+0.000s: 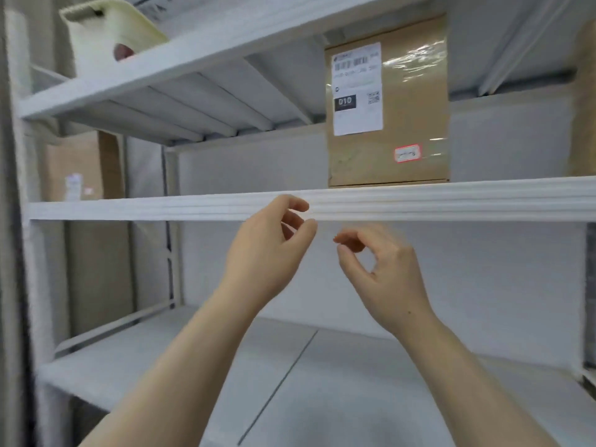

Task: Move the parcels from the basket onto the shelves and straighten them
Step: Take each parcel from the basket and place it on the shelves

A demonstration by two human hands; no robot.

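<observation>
The parcel (387, 124) stood upright on the shelf (467, 198), label facing out to be read, while the left hand (271, 250) and blurry right hand (383, 275) hung below it, fingers loosely curled, probably holding nothing.

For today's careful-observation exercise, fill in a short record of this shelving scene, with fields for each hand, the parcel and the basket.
left hand: holds nothing, fingers loosely curled, in front of the middle shelf edge
right hand: holds nothing, fingers loosely curled, just below that edge
parcel: brown box standing on the middle shelf, white label facing out
basket: cream, on the top shelf, at the left
</observation>
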